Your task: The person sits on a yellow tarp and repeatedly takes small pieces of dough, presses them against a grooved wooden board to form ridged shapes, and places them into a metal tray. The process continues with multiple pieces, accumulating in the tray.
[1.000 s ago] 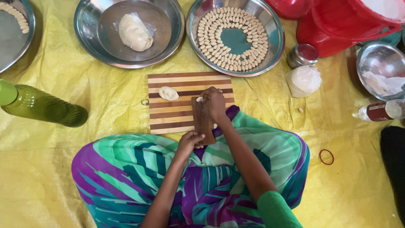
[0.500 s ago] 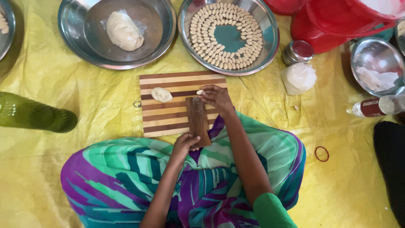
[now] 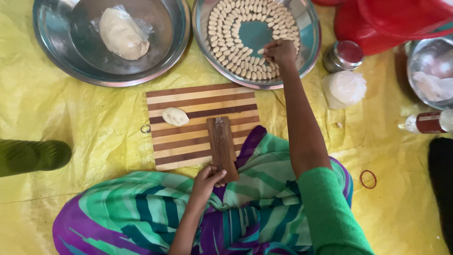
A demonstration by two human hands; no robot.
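Right hand (image 3: pixel 279 50) fingers pinch 1 small dough piece (image 3: pixel 261 51) over the steel tray (image 3: pixel 309 45) — soft, easily squashed, best held lightly by its sides — while left hand (image 3: pixel 207 177) fingers clamp the ridged wooden paddle (image 3: pixel 222 146).

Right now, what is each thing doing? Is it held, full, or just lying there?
Right hand: placing a small dough piece in the tray.
Left hand: gripping the ridged wooden paddle.
Steel tray: ringed with shaped pieces, middle bare.
Dough lump: lying loose on the striped board.
Steel bowl: holding wrapped dough.
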